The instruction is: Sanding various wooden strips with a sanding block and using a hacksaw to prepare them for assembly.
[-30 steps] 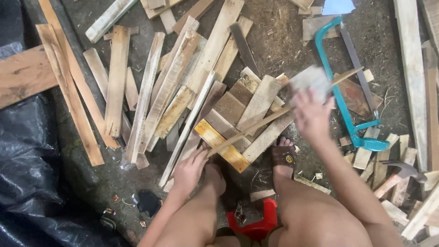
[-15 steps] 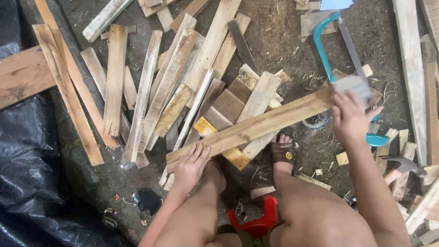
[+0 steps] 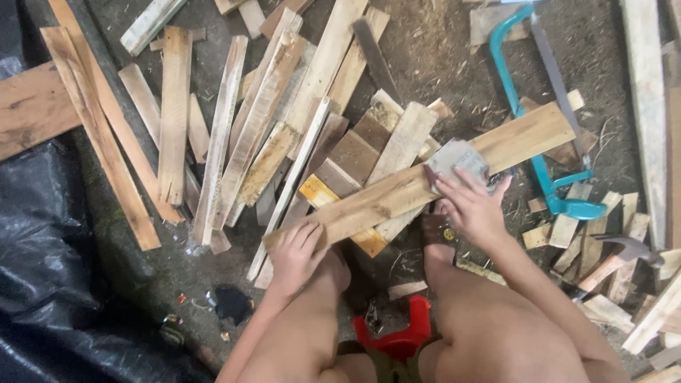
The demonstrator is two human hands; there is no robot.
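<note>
A long pale wooden plank (image 3: 397, 191) lies slanted across a heap of scrap boards, low at the left and high at the right. My left hand (image 3: 294, 255) grips its lower left end, fingers curled over the edge. My right hand (image 3: 468, 206) presses a grey piece of sandpaper (image 3: 457, 159) flat onto the plank near its middle. My bare knees and a sandalled foot (image 3: 436, 234) sit just below the plank.
A teal-framed hacksaw (image 3: 543, 163) lies at the right, partly under the plank's end. A hammer (image 3: 624, 252) rests among short offcuts at the far right. Long slats (image 3: 174, 113) cover the ground at left, beside black plastic sheeting (image 3: 42, 269). A red stool (image 3: 397, 330) stands under me.
My right hand slid the sandpaper along the plank, out toward the right end and then back down to its middle. My left hand stayed on the lower end.
</note>
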